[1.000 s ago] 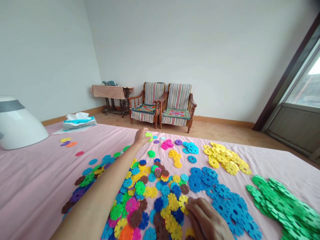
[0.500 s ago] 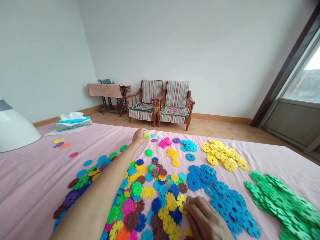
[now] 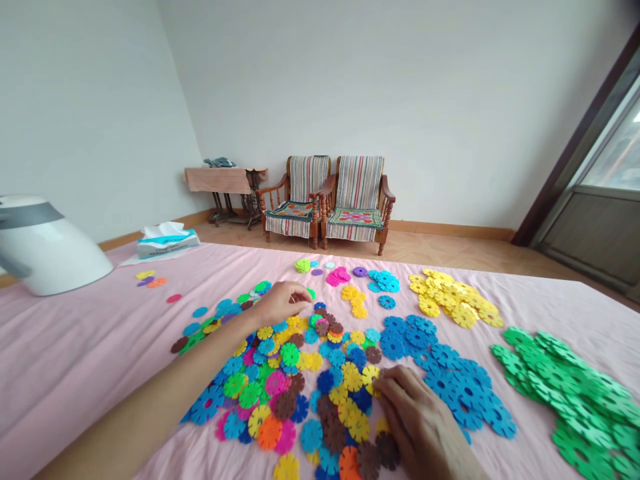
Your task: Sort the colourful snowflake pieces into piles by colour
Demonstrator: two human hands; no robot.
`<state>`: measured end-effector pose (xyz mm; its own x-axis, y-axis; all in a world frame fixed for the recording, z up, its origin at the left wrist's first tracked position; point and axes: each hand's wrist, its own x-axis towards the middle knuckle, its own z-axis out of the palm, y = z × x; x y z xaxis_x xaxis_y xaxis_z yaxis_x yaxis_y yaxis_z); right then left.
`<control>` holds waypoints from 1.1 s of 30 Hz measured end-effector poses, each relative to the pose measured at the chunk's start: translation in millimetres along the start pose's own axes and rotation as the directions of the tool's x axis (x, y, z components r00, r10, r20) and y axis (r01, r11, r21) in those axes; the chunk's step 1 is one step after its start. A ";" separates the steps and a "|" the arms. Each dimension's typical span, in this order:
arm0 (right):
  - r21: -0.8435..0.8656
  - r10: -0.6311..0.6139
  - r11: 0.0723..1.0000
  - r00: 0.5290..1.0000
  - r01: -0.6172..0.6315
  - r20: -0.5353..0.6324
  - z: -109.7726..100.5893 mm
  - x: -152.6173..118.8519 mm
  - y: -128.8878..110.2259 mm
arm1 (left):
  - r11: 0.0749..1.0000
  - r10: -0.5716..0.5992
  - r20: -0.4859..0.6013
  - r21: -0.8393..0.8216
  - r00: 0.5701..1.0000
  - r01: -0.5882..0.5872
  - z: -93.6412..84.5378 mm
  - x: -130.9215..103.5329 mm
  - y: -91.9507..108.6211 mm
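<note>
Many flat notched plastic discs lie on the pink cloth. My left hand hovers above the far side of a mixed-colour disc pile, close to a green disc. Its fingers are loosely bent and apart, with no disc visible in them. My right hand rests low at the pile's right side, fingers stretched forward and the tips at the edge of a yellow disc. Under that palm, part of the pile is hidden. Lime discs sit at the table's far side.
Single-colour groups of blue discs, yellow discs and green discs spread to the right. Smaller pink and light-blue groups lie farther off. A white kettle and tissue box stand left; two armchairs are beyond.
My left hand has drawn back toward me from the lime discs at the far edge. The right hand stays by the yellow disc. The view has shifted slightly left.
</note>
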<state>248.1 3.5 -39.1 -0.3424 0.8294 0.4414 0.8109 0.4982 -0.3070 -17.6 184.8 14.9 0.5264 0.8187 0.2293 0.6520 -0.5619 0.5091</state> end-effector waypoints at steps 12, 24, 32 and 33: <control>0.028 0.053 0.998 0.997 -0.054 0.051 -6.9 -0.2 -7.2 | 0.943 0.234 0.119 0.215 0.965 -0.255 29.8 -30.7 43.3; 0.027 0.040 0.999 0.999 -0.041 0.021 -7.8 -0.5 -7.1 | 0.966 0.185 0.164 0.154 0.969 -0.210 21.6 -50.6 51.8; 0.042 0.039 0.998 0.999 -0.040 0.029 -7.4 -1.3 -7.0 | 0.976 0.165 0.152 0.115 0.975 -0.183 20.9 -56.9 53.9; 0.046 0.038 0.998 0.999 -0.039 0.032 -7.5 -0.9 -7.2 | 0.977 0.165 0.145 0.114 0.976 -0.182 21.4 -57.5 54.0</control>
<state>246.1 -2.7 -31.0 -0.3268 0.8553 0.4020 0.8012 0.4764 -0.3622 -1.0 104.9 11.5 0.7004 0.6886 0.1878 0.6028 -0.7116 0.3610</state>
